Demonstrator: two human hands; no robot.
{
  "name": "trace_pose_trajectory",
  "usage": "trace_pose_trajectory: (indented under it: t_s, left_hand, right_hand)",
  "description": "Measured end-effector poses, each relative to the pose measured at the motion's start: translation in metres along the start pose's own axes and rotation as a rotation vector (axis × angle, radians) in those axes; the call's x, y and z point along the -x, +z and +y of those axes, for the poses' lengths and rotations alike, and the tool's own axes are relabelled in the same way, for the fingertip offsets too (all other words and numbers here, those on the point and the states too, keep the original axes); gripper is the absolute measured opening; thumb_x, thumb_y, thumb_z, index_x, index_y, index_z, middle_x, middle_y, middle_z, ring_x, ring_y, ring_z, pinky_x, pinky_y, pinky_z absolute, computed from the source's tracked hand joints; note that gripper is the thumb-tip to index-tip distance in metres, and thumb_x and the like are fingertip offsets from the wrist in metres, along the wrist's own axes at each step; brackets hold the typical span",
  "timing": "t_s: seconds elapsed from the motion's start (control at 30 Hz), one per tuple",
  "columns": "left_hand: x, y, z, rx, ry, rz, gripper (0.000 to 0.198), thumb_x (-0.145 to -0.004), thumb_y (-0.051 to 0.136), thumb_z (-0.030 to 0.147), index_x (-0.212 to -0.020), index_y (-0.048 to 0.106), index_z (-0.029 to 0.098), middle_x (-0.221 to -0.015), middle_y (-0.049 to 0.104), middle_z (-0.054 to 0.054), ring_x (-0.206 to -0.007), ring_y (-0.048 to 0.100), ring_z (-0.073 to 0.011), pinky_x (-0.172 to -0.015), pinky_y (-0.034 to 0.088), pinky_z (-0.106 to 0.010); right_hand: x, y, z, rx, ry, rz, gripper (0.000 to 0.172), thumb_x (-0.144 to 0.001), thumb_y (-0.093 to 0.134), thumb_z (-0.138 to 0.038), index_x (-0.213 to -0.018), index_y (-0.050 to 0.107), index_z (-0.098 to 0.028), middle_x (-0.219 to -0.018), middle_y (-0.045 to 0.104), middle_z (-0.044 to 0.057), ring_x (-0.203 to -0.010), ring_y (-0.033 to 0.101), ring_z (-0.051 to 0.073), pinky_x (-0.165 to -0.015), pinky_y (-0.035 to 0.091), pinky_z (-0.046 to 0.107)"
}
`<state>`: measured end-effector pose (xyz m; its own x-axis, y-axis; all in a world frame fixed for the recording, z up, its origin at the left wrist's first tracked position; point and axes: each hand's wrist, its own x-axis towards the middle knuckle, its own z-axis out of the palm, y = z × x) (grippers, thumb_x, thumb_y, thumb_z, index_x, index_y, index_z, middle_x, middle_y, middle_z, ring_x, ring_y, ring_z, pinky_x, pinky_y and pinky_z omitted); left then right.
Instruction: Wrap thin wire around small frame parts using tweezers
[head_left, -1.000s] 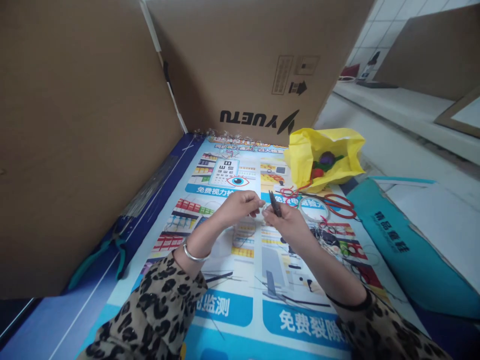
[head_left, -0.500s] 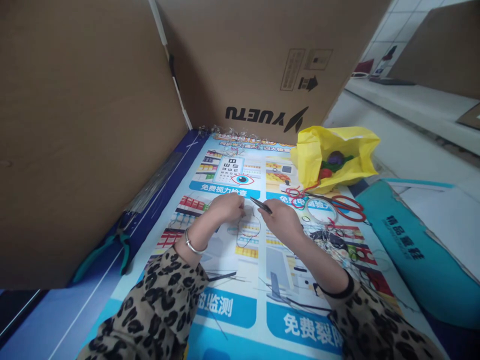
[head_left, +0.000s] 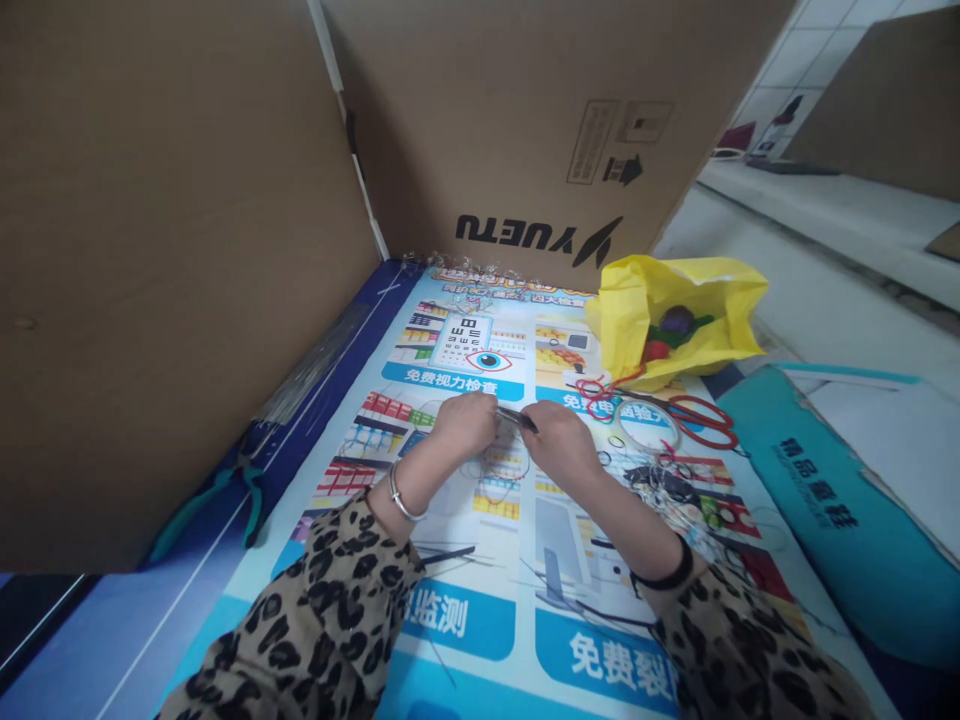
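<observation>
The big brown box (head_left: 487, 130) says "YUETU" upside down. The blue-green box (head_left: 814, 530) says "精品童鞋", and the poster (head_left: 491, 690) says "免费视力检查". Both arms reach forward. The right hand (head_left: 561, 440) has its fingers wrapped around a small dark tool (head_left: 517, 417), between the hands over the poster. The left hand (head_left: 466, 422) curls its fingers; I can't tell what they hold.

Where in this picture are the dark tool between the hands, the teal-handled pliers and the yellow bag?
Dark tool (head_left: 517, 417), head view: its exposed middle.
Teal-handled pliers (head_left: 189, 511), head view: the left handle.
Yellow bag (head_left: 621, 315), head view: its left wall.
</observation>
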<state>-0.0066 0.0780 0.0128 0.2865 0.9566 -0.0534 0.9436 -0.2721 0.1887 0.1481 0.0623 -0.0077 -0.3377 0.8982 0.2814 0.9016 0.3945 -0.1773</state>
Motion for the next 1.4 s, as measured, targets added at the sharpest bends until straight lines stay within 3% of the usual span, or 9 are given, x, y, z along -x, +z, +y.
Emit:
trace_pose_trajectory:
  t_s: [0.2, 0.57, 0.8, 1.0, 1.2, 1.4]
  left_hand:
    - [-0.002, -0.001, -0.001, 0.020, 0.013, -0.054, 0.019, -0.077, 0.043, 0.018, -0.086, 0.060, 0.019, -0.091, 0.065, -0.009, -0.087, 0.060, -0.0221, -0.069, 0.044, -0.029]
    - [-0.003, -0.004, -0.007, 0.076, 0.088, -0.049, 0.015, -0.073, 0.045, 0.018, -0.082, 0.058, 0.018, -0.085, 0.063, -0.008, -0.077, 0.059, -0.0211, -0.059, 0.039, -0.026]
    - [-0.004, -0.008, -0.004, 0.152, 0.077, -0.015, 0.016, -0.077, 0.041, 0.021, -0.082, 0.056, 0.017, -0.084, 0.062, -0.007, -0.076, 0.057, -0.0183, -0.059, 0.037, -0.026]
    - [-0.007, -0.002, -0.007, 0.322, 0.082, 0.015, 0.013, -0.078, 0.039, 0.021, -0.082, 0.051, 0.019, -0.075, 0.062, -0.004, -0.069, 0.056, -0.0170, -0.056, 0.036, -0.025]
    - [-0.008, 0.003, -0.010, 0.475, 0.118, -0.046, 0.012, -0.080, 0.039, 0.023, -0.081, 0.050, 0.021, -0.067, 0.062, 0.000, -0.064, 0.055, -0.0152, -0.056, 0.036, -0.024]
    - [-0.008, 0.001, -0.009, 0.396, 0.179, 0.046, 0.013, -0.072, 0.045, 0.018, -0.070, 0.057, 0.019, -0.071, 0.061, -0.002, -0.066, 0.053, -0.0155, -0.059, 0.035, -0.025]
  right_hand:
    - [0.002, 0.000, 0.002, -0.018, -0.012, -0.010, 0.013, -0.079, 0.047, -0.020, -0.083, 0.059, -0.019, -0.083, 0.061, 0.006, -0.081, 0.053, 0.018, -0.073, 0.036, 0.027]
    - [0.005, -0.004, 0.007, -0.068, -0.099, -0.034, 0.015, -0.081, 0.045, -0.017, -0.085, 0.060, -0.018, -0.082, 0.061, 0.005, -0.083, 0.052, 0.018, -0.075, 0.036, 0.026]
    - [0.003, -0.007, 0.011, -0.291, 0.076, 0.007, 0.021, -0.083, 0.045, -0.033, -0.082, 0.059, -0.018, -0.079, 0.060, 0.004, -0.075, 0.054, 0.016, -0.066, 0.037, 0.025]
    - [0.002, -0.005, 0.015, -0.470, 0.256, 0.026, 0.021, -0.078, 0.047, -0.036, -0.076, 0.058, -0.019, -0.070, 0.060, 0.001, -0.067, 0.054, 0.015, -0.060, 0.037, 0.024]
    - [0.004, -0.005, 0.016, -0.443, 0.235, 0.092, 0.023, -0.078, 0.045, -0.039, -0.076, 0.058, -0.019, -0.070, 0.060, 0.002, -0.067, 0.054, 0.015, -0.061, 0.038, 0.025]
    - [0.004, -0.007, 0.014, -0.423, 0.179, 0.145, 0.023, -0.079, 0.046, -0.037, -0.076, 0.058, -0.018, -0.072, 0.058, 0.003, -0.069, 0.053, 0.016, -0.064, 0.038, 0.026]
